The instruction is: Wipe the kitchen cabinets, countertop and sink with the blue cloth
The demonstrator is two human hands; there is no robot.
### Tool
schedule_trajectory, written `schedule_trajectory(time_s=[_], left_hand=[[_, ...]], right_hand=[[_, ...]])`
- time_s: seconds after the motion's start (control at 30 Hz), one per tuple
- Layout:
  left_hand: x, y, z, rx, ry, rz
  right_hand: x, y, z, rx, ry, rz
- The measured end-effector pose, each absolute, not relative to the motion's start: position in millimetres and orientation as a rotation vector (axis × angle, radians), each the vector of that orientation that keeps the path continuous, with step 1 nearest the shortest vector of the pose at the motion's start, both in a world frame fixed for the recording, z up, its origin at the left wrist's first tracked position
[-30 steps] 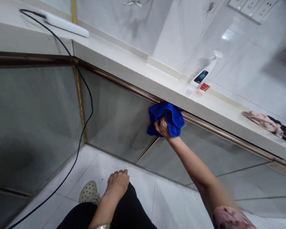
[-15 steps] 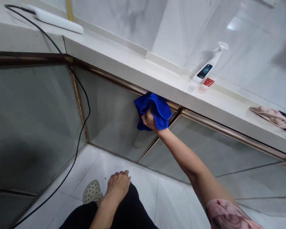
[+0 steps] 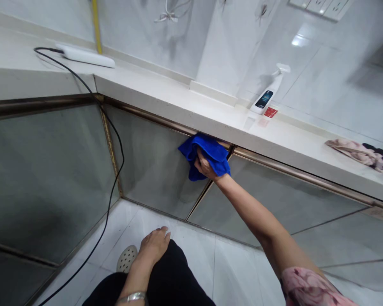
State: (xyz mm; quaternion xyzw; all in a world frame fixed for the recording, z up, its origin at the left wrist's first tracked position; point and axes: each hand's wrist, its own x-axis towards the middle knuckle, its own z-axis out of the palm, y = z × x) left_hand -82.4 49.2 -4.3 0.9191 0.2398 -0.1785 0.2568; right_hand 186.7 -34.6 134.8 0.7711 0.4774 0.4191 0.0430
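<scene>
My right hand (image 3: pixel 204 165) is wrapped in a bunched blue cloth (image 3: pixel 210 148) and presses it against the top of a grey cabinet door (image 3: pixel 153 165). The cloth's upper edge lies over the brown metal rail (image 3: pixel 268 163) below the countertop, just left of the dark upright gap between two doors. Part of my right hand is hidden by the cloth's folds. Low in the view, my left hand (image 3: pixel 155 244) lies on my black-trousered knee (image 3: pixel 172 272), its fingers stretched over it and holding nothing.
A black cable (image 3: pixel 119 144) hangs in front of the cabinet corner, running from a white device (image 3: pixel 87 56) on the light countertop (image 3: pixel 153 91). Against the wall stands a white handheld tool with a small screen (image 3: pixel 266 95), beside a red packet (image 3: pixel 270 112). A crumpled pink cloth (image 3: pixel 354 151) lies farther right.
My view has tilted upward, showing more wall and sockets. The blue cloth in my right hand has slid slightly right along the rail, closer to the door gap. My left hand stays on my knee.
</scene>
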Motion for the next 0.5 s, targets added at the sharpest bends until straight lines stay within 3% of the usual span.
schedule_trajectory(time_s=[0.23, 0.5], left_hand=[[-95, 38, -2, 2.537, 0.647, -0.374], [-93, 27, 4, 2.565, 0.638, -0.418]], right_hand=[[184, -104, 148, 2.430, 1.284, 1.299], [171, -83, 136, 2.487, 1.259, 1.474]])
